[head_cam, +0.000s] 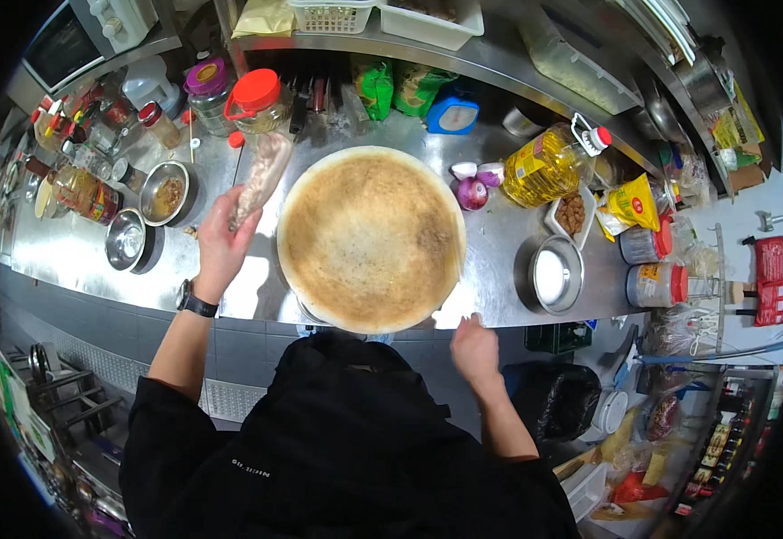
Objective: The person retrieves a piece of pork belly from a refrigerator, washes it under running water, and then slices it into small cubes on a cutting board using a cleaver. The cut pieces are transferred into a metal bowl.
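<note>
My left hand (221, 236) grips the lower end of a long pale piece of raw meat (264, 172), held up left of a round wooden chopping block (371, 236). My right hand (475, 347) is curled in front of the counter's edge, just beyond the block's lower right rim; it is blurred, and whether it holds anything cannot be told. The block's top is bare, with a darker worn patch at its right. Red onions (473, 192), some of them peeled pale, lie beside the block's upper right rim.
On the left of the steel counter (499, 256) stand steel bowls (165, 193), bottles and jars. An oil jug (541, 168), a white dish of brown meat (572, 214) and a steel bowl (556, 275) are on the right. A steel shelf (364, 50) with plastic trays runs above the back.
</note>
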